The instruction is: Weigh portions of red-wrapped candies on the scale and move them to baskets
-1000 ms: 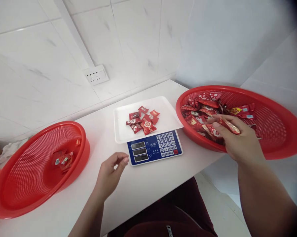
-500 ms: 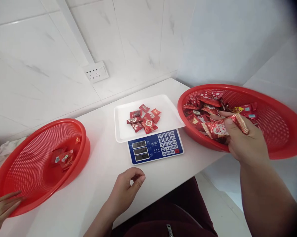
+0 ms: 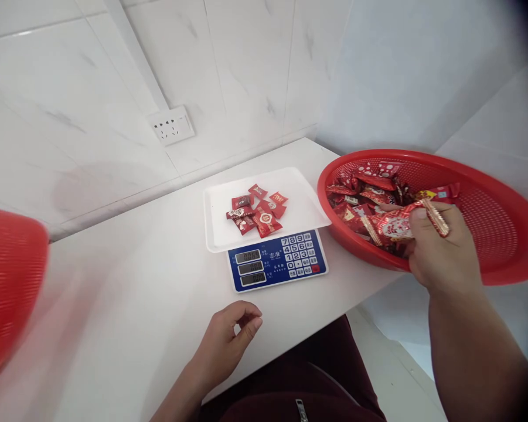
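Note:
My right hand (image 3: 442, 246) is closed on a red candy packet (image 3: 393, 225) with gold crimped ends, over the front rim of the right red basket (image 3: 492, 234). Several red packets (image 3: 375, 181) lie in that basket. Near the table's front edge is my left hand (image 3: 232, 328), its fingers curled, thumb close to the fingertips; whether anything small is between them is hidden. Beyond it stands a blue and white scale (image 3: 281, 264) with a white tray (image 3: 220, 231) on top. Several small red packets (image 3: 265, 218) lie loosely together on the tray.
Another red basket (image 3: 9, 293), blurred and cut off by the frame, is at the far left above the white table (image 3: 114, 305). A socket panel (image 3: 171, 125) is on the tiled wall behind.
The left basket has moved up and left, partly out of view, and the other person's hand on it no longer shows. My right hand has shifted slightly right with the packet.

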Tool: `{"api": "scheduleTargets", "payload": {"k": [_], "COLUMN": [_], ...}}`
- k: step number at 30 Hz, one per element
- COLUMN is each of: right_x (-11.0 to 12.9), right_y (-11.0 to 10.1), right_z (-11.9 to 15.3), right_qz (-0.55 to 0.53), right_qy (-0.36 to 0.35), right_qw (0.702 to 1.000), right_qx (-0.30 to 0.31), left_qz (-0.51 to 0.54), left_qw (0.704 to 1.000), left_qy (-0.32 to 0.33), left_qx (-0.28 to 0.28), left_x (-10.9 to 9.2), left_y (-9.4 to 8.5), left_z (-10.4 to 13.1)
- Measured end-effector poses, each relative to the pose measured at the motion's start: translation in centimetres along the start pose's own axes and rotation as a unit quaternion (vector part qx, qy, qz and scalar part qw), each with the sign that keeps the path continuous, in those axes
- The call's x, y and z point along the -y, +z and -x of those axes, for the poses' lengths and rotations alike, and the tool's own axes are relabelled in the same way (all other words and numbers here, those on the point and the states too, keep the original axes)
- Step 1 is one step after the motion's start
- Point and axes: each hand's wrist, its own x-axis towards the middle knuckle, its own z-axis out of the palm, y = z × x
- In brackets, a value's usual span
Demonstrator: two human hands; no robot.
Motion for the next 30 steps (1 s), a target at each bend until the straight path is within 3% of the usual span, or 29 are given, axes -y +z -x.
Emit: {"api": "scheduleTargets", "payload": {"k": [7,19,22,26,30], "right_x": [0.2,0.3,0.7,1.2,1.4], "right_y": [-0.7,-0.9,-0.7,-0.6,-0.7], "right_z": [0.1,0.3,0.4,0.6,0.7], "right_qz": [0.19,0.218,0.22,0.219,0.229], "right_qy": [-0.027,-0.035,-0.027,-0.027,-0.033], "right_qw": [0.981,0.975,0.975,0.975,0.973], "right_qx": [-0.019,-0.014,-0.008,-0.002,0.008], "left_qz": [-0.003,-0.032,-0.1,-0.238,-0.301], "left_qw": [1.0,0.999,0.99,0.942,0.916], "left_qy": [-0.003,0.021,0.081,0.165,0.187], "left_qx": [0.01,-0.002,-0.059,-0.171,-0.187], "left_x": [-0.3,-0.2,-0.6,-1.9,-3.2], "left_y": [0.0,-0.4,-1.7,-3.8,-5.0], "left_z": [-0.1,-0.4,-1.8,-5.7,-9.9]}}
